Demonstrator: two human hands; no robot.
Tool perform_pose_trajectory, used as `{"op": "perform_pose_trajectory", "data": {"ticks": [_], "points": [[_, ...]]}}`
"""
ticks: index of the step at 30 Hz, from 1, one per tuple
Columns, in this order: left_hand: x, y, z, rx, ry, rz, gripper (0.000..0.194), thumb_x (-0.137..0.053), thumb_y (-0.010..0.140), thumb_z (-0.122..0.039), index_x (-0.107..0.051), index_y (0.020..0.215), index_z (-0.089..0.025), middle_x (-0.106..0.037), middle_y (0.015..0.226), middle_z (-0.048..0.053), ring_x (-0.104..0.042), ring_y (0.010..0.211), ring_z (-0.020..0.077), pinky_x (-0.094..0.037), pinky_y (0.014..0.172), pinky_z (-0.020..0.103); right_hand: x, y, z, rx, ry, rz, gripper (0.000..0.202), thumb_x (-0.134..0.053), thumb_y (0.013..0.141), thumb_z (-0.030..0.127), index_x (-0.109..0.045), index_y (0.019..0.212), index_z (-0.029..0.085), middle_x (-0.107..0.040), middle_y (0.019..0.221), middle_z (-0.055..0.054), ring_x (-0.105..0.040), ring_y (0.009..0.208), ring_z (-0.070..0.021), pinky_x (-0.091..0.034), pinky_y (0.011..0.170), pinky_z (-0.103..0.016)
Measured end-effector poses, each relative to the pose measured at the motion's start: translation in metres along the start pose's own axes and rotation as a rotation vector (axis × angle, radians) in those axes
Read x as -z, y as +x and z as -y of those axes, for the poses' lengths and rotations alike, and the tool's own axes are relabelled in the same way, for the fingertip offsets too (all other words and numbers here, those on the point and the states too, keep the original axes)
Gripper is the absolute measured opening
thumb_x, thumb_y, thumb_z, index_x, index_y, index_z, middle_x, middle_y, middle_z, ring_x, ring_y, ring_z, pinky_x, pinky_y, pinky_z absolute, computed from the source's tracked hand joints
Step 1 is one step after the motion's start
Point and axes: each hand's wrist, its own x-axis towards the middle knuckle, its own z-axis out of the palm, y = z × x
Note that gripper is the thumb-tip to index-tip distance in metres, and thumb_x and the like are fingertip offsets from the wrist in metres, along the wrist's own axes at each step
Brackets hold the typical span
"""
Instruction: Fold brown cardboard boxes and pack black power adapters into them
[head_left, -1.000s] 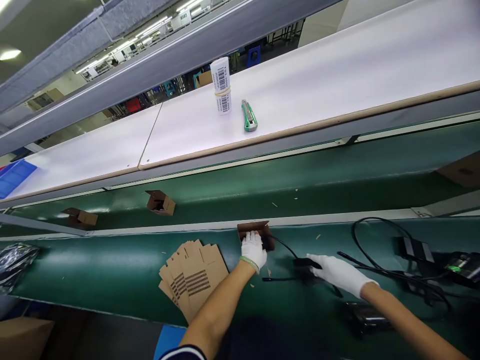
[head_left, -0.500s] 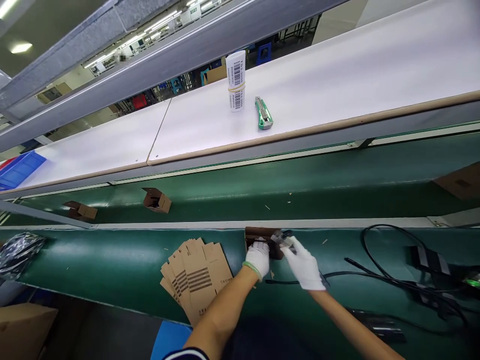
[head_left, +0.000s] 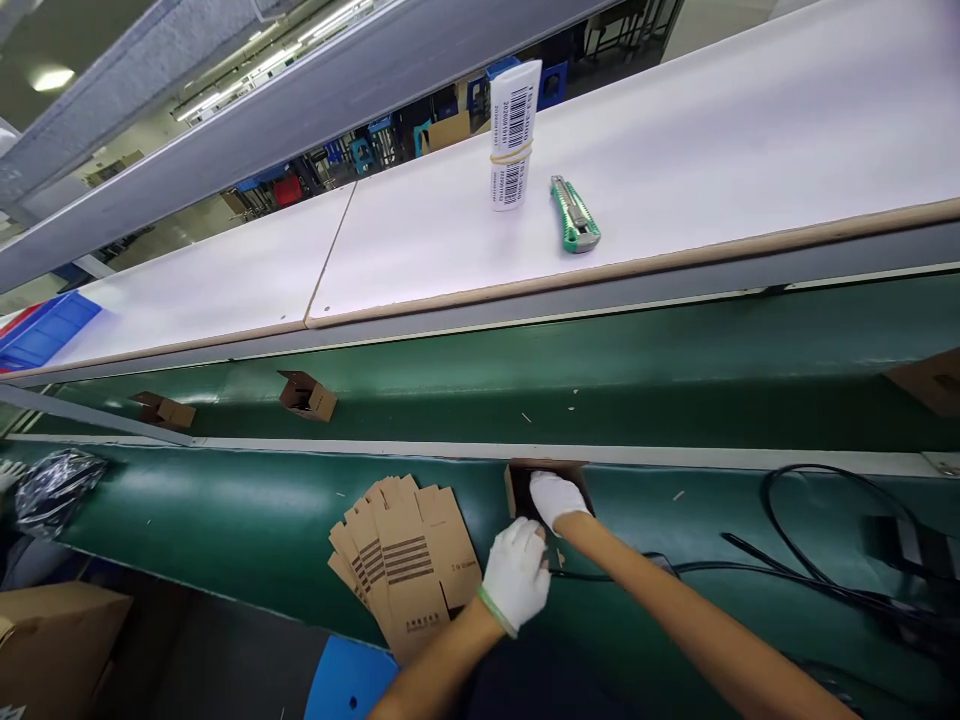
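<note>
An open brown box [head_left: 517, 490] stands on the green work surface against the pale rail. My right hand [head_left: 556, 498], in a white glove, reaches into it, its fingers hidden inside. In front of the box is my gloved left hand [head_left: 516, 572], with fingers curled together near the box's lower edge; what they hold, if anything, is hidden. A fan of flat brown cartons [head_left: 409, 565] lies to the left of my left hand. Black cables [head_left: 750, 568] run across the surface at the right.
Beyond the rail, a green belt [head_left: 450, 400] carries small open boxes [head_left: 309, 396]. The white shelf [head_left: 675, 180] above holds a green cutter [head_left: 575, 215] and a rolled label sheet [head_left: 514, 135]. At far left lies a black bag [head_left: 56, 490] beside another person's gloved hand [head_left: 9, 474].
My left hand has come out of the box toward me. My right hand has moved left into the box, and the dark item it held is out of sight. Another person's hand has appeared at far left.
</note>
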Motion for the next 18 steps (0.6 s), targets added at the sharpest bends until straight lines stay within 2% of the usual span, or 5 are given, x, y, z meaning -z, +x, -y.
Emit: {"op": "perform_pose_trajectory", "data": {"ticks": [3, 7, 9, 13, 18], "points": [[0.016, -0.034, 0.035, 0.335, -0.039, -0.199, 0.049, -0.043, 0.091, -0.021, -0.054, 0.139, -0.016, -0.059, 0.141, 0.015, -0.051, 0.136, 0.0282, -0.042, 0.118, 0.048, -0.02, -0.034, -0.013, 0.106, 0.008, -0.05, 0.054, -0.051, 0.08, -0.001, -0.06, 0.133, 0.005, -0.056, 0.141, -0.028, -0.065, 0.118, -0.0333, -0.057, 0.094, -0.043], [0.062, -0.065, 0.102, 1.048, -0.015, -0.302, 0.05, -0.045, 0.094, -0.031, -0.05, 0.137, -0.007, -0.048, 0.149, 0.024, -0.041, 0.144, 0.0335, -0.031, 0.123, 0.047, -0.065, -0.06, -0.033, 0.202, 0.05, -0.108, 0.058, -0.059, 0.073, 0.006, -0.063, 0.132, 0.008, -0.056, 0.142, -0.026, -0.059, 0.127, -0.0382, -0.051, 0.105, -0.051], [0.084, -0.077, 0.13, 1.294, -0.016, -0.317, 0.056, -0.051, 0.092, -0.035, -0.045, 0.138, -0.004, -0.043, 0.15, 0.029, -0.04, 0.144, 0.0388, -0.033, 0.12, 0.051, -0.08, -0.055, -0.041, 0.176, 0.071, -0.117, 0.056, -0.052, 0.075, 0.002, -0.065, 0.13, 0.01, -0.057, 0.14, -0.025, -0.062, 0.123, -0.0367, -0.054, 0.102, -0.05], [0.102, -0.093, 0.165, 1.44, -0.165, -0.316, 0.048, -0.059, 0.089, -0.04, -0.054, 0.124, -0.007, -0.059, 0.132, 0.027, -0.059, 0.126, 0.0391, -0.048, 0.104, 0.048, -0.071, -0.009, -0.051, 0.158, 0.112, -0.076, 0.052, -0.045, 0.08, 0.004, -0.068, 0.126, 0.017, -0.059, 0.138, -0.024, -0.074, 0.094, -0.0372, -0.063, 0.078, -0.053], [0.103, -0.087, 0.18, 1.398, -0.417, -0.415, 0.037, -0.065, 0.086, -0.037, -0.063, 0.114, -0.012, -0.069, 0.125, 0.019, -0.062, 0.123, 0.0331, -0.05, 0.104, 0.041, -0.009, 0.099, -0.053, 0.152, -0.038, -0.039, 0.052, -0.036, 0.085, 0.002, -0.066, 0.126, 0.012, -0.071, 0.111, -0.026, -0.074, 0.077, -0.0347, -0.06, 0.068, -0.052]]}}
